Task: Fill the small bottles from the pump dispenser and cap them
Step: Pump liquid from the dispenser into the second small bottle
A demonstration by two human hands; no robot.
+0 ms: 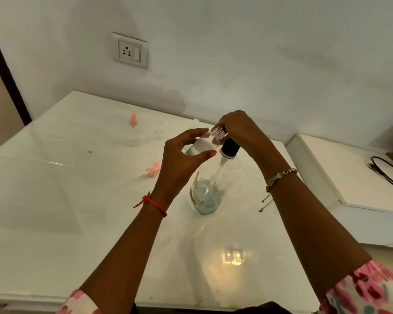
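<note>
Filling under way: left hand [179, 160] fingers clamp the uncapped small bottle [204, 144]; right hand [239, 130] fingers curl over the pump dispenser [230, 148]. Capped bottle [132, 132] stands apart, and a loose pink cap [153, 169] awaits on the counter [77, 223].

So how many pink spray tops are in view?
2. One pink top is on the small bottle standing at the back; a loose top lies on the table left of the left hand. Others may be hidden.

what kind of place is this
Probably a home counter: glossy white countertop, white wall socket with switch, small clear plastic bottle held at a clear pump dispenser with black top.
</note>
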